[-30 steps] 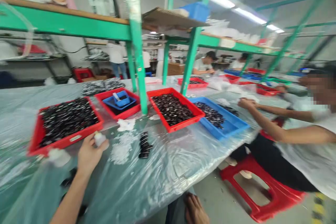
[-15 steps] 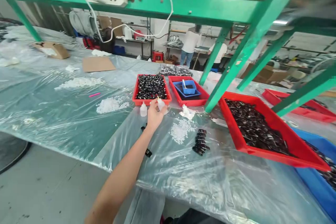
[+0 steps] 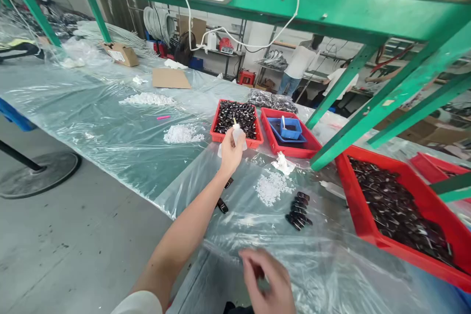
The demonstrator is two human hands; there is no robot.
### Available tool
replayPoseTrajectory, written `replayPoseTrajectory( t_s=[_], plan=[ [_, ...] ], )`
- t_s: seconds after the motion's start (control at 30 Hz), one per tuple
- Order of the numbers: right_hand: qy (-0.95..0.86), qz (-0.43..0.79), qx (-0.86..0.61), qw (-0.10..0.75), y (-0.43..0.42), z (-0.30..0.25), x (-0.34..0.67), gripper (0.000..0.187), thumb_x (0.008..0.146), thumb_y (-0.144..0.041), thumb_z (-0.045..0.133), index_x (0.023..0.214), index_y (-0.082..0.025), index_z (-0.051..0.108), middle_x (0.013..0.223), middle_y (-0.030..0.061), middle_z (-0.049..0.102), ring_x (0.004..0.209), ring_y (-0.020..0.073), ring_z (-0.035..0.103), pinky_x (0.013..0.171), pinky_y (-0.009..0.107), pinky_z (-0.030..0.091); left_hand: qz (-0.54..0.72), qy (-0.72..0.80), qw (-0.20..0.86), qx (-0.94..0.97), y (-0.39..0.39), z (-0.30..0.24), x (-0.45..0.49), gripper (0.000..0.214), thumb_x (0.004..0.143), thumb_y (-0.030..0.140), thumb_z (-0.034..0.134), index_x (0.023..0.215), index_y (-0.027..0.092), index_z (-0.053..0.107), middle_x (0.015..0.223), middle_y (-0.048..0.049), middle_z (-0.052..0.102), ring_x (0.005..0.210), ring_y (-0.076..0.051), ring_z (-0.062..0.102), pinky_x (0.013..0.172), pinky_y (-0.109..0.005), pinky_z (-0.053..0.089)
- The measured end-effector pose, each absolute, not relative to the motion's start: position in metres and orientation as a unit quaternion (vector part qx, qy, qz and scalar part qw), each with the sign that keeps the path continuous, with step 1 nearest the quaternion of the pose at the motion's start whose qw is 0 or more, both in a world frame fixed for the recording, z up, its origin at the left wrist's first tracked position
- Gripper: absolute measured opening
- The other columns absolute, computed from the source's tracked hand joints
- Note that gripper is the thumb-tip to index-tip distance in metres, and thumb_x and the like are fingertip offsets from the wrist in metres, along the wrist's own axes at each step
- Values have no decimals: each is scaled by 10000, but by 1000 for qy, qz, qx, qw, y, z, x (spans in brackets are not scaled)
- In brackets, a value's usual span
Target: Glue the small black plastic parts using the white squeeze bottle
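My left hand (image 3: 231, 152) is closed around a small white squeeze bottle (image 3: 237, 133) with a thin yellowish tip, held upright at the front edge of a red tray of black pieces (image 3: 235, 113). Another pale bottle (image 3: 220, 151) is partly hidden behind this hand. Low in the view, my right hand (image 3: 268, 279) is blurred above the table edge. Its thumb and forefinger curl together; anything between them is too unclear to see. Several glossy black pieces (image 3: 299, 211) lie in a row on the plastic sheet, and others (image 3: 222, 205) lie beside my left forearm.
White bits (image 3: 272, 187) and crumpled white material (image 3: 283, 163) lie on the sheet. A red tray with blue containers (image 3: 290, 151) and a large red tray of dark pieces (image 3: 368, 228) stand to the right. Green struts (image 3: 353, 122) slant down to the table. People are in the background.
My right hand has come into view at the bottom. The view has swung left, so things appear further right. My left hand still holds the bottle by the tray.
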State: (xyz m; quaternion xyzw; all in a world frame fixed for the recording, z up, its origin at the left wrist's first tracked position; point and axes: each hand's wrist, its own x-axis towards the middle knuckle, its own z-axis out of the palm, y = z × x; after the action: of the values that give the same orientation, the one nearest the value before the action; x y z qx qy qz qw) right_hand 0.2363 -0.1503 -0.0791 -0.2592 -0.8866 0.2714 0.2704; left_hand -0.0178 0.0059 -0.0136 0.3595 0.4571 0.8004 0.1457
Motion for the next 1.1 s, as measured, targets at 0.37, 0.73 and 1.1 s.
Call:
replayPoseTrajectory(
  t_s=[0.37, 0.73, 1.1],
  plan=[
    [-965, 113, -235, 43, -72, -26, 123, 137, 904, -266, 663, 1010, -187, 627, 993, 104, 711, 915, 293, 693, 666, 322, 476, 702, 538, 124, 450, 11, -34, -10, 390, 907, 458, 638, 1212, 215, 621, 824, -17, 681, 718, -178, 625, 711, -293, 497],
    [-725, 512, -333, 317, 32, -33, 214, 358, 877, -548, 617, 984, -214, 544, 613, -42, 538, 447, 101, 408, 426, 239, 330, 716, 507, 165, 452, 6, -27, 4, 390, 901, 464, 641, 1166, 178, 642, 849, -37, 696, 746, -175, 636, 691, -273, 490],
    [-744, 365, -385, 405, 47, -49, 242, 236, 903, -384, 565, 1089, -240, 567, 884, 52, 722, 644, 173, 617, 500, 252, 419, 718, 489, 240, 433, 2, -28, 22, 393, 854, 476, 713, 1097, 205, 566, 748, 3, 663, 610, -125, 577, 580, -232, 425]
  ],
)
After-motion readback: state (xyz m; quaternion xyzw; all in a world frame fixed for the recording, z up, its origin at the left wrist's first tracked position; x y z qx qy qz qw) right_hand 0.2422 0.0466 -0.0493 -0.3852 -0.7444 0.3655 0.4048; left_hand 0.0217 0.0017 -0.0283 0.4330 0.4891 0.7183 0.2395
